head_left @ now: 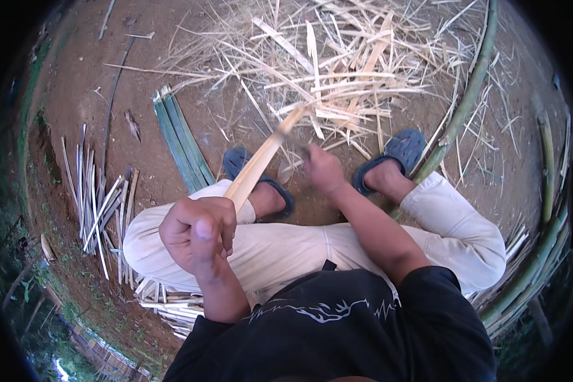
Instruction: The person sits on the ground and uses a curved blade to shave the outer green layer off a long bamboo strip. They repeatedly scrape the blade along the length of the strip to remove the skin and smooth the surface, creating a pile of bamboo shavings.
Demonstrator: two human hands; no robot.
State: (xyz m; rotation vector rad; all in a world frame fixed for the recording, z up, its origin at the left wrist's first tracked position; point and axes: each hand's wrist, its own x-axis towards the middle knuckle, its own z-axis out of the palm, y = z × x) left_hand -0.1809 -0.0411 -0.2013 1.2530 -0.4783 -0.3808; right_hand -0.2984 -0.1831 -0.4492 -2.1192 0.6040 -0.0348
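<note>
My left hand (200,232) is closed round the near end of a pale split bamboo strip (256,167), above my left knee. The strip slants away and to the right, its far end reaching the shavings on the ground. My right hand (324,170) is a fist between my shins, to the right of the strip. It grips a knife (284,135), whose blurred dark blade lies at the strip's upper part. Motion smears the blade, so its exact contact with the strip cannot be made out.
A heap of pale bamboo shavings (356,70) spreads ahead of my feet. Green split bamboo pieces (183,140) lie beside my left shoe. Bundled thin strips (98,197) are at the left. A long green bamboo pole (468,105) curves along the right, with more poles (547,169) beyond.
</note>
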